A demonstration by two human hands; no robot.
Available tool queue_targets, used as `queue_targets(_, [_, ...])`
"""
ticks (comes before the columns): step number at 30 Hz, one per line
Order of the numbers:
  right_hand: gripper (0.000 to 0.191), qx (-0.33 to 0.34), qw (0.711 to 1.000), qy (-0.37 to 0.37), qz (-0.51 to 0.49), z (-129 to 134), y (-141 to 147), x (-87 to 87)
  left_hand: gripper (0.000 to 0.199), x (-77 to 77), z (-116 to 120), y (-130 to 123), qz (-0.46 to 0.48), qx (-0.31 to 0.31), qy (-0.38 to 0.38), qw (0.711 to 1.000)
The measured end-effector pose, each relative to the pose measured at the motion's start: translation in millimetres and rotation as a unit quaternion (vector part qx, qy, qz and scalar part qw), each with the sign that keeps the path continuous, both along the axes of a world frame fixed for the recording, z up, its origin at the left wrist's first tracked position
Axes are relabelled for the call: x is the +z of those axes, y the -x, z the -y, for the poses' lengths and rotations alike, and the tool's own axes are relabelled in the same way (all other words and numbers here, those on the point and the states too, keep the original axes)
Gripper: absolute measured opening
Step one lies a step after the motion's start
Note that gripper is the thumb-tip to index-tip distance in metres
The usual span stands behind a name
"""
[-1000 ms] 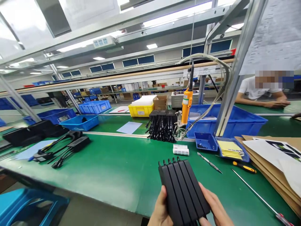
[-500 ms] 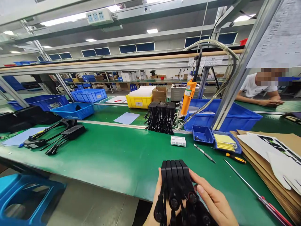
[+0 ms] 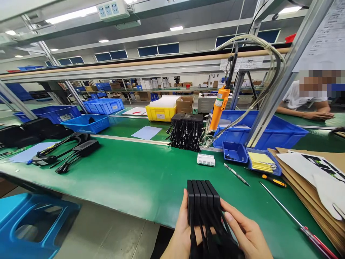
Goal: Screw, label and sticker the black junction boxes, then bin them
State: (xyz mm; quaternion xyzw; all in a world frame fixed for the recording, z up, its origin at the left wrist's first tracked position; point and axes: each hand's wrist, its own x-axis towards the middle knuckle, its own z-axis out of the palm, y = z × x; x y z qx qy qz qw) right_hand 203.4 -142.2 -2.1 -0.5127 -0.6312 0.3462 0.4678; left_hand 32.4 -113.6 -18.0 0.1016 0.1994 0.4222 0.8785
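Note:
Between my two hands is a row of several black boxes with cables [image 3: 203, 196], pressed side by side. Their black leads hang down toward me over my palms. My left hand [image 3: 181, 230] grips the row from the left, its fingers partly hidden beneath. On the other side, my right hand [image 3: 246, 228] presses against the right end with its fingers. More black boxes with cables [image 3: 185, 131] are stacked at the back of the bench. One such box [image 3: 86, 146] lies at the left, beside a black looped cable [image 3: 55, 156].
A white slotted block [image 3: 206, 160], a pen [image 3: 237, 174] and screwdrivers [image 3: 274, 181] lie on the green bench [image 3: 129, 180]. An orange electric screwdriver [image 3: 219, 108] hangs by blue bins [image 3: 285, 131]. Cardboard sheets [image 3: 304, 180] are at right. Across the bench sits a person [image 3: 307, 97].
The boxes have tipped in my hands, so their leads hang lower and more of their top faces shows. My view has shifted slightly.

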Motion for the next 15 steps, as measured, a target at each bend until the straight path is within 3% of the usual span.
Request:
queue_targets(4, [0.041, -0.004, 0.998, 0.048, -0.046, 0, -7, -16.1, 0.071, -4.0, -6, 0, 0.081, -0.046, 0.027, 0.995])
queue_targets(7, [0.050, -0.005, 0.988, 0.111, -0.110, -2, -9, -31.7, 0.068, -9.6, -7, -1, 0.060, -0.027, 0.017, 0.998])
queue_targets(13, [0.055, -0.064, 0.979, 0.136, -0.138, -9, -9, -49.3, 0.052, -25.9, -7, -6, -0.113, 0.161, 0.036, 0.980])
queue_targets(15, [0.056, -0.103, 0.977, 0.119, -0.142, -11, -8, -51.7, 0.052, -27.2, -11, -11, -0.146, 0.189, 0.034, 0.971])
